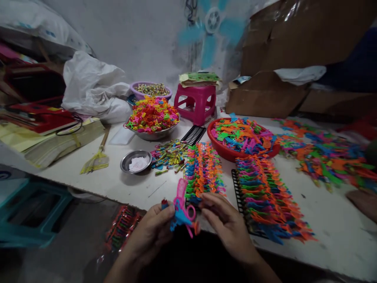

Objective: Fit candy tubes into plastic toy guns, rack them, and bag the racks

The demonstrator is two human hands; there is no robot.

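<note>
My left hand [153,226] pinches a small pink and blue plastic toy [180,210] with a ring and an orange part at its lower end. A short tube with a dark red tip [164,204] sticks up by my left thumb. Just right of the toy, my right hand [225,220] has its fingers bent and apart from the thumb, with nothing visible between them. Beyond the hands lie rows of similar coloured toys [203,169] and, to the right, longer rows [265,196] on a black slotted rack [236,188].
A red basin [216,147] holds coloured plastic parts. Small tubes [169,153] lie beside a metal dish [125,167] of white pieces. Behind are a metal bowl [156,135] heaped with parts, a pink stool [197,98] and a blurred fan [212,21]. A co-worker's hand [362,202] is at right.
</note>
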